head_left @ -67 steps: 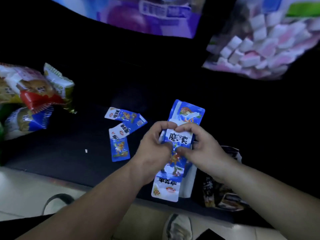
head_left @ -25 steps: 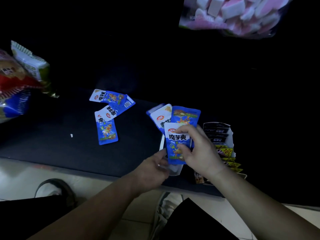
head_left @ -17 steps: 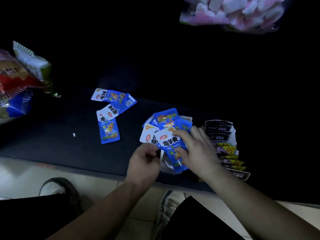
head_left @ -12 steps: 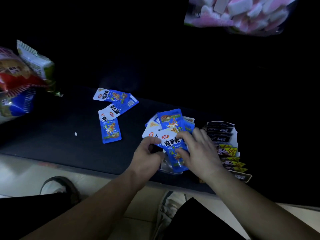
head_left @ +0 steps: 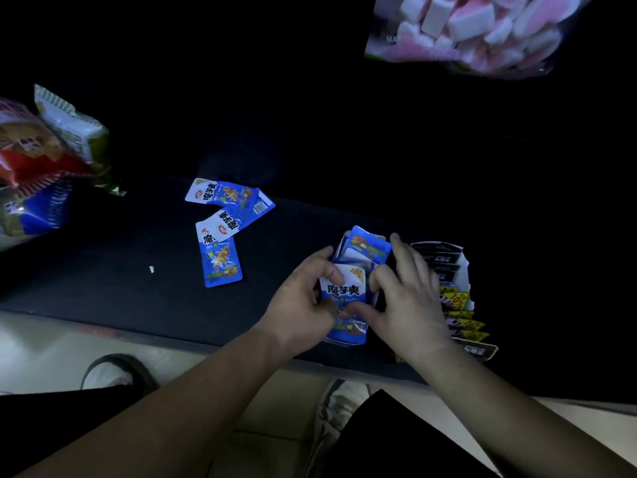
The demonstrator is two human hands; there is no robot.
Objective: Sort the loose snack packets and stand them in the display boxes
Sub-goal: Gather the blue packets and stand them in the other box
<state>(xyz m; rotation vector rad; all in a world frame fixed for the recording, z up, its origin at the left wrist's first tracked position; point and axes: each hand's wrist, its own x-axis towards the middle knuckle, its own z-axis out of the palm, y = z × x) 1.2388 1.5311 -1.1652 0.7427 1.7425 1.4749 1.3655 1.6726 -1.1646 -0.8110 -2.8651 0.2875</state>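
A bundle of blue and white snack packets [head_left: 346,294] stands on the dark shelf [head_left: 138,288] near its front edge. My left hand [head_left: 300,305] grips the bundle's left side and my right hand [head_left: 410,305] presses its right side, fingers spread over the top. Whether a box wall surrounds the bundle is too dark to tell. Just right of my right hand a display box [head_left: 462,270] holds a row of black and yellow packets [head_left: 460,305]. Three loose blue packets [head_left: 224,229] lie flat on the shelf to the left.
Large snack bags [head_left: 44,160] hang over the shelf's left end. A bag of pink and white marshmallows [head_left: 472,32] sits on the level above at the right. A small white scrap [head_left: 151,269] lies on the shelf. Pale floor tiles and my shoes [head_left: 113,374] show below the shelf edge.
The fanned packets have been squared into one upright bundle. My left hand moved up from the bundle's lower left to grip its side; my right hand stays on its right side.
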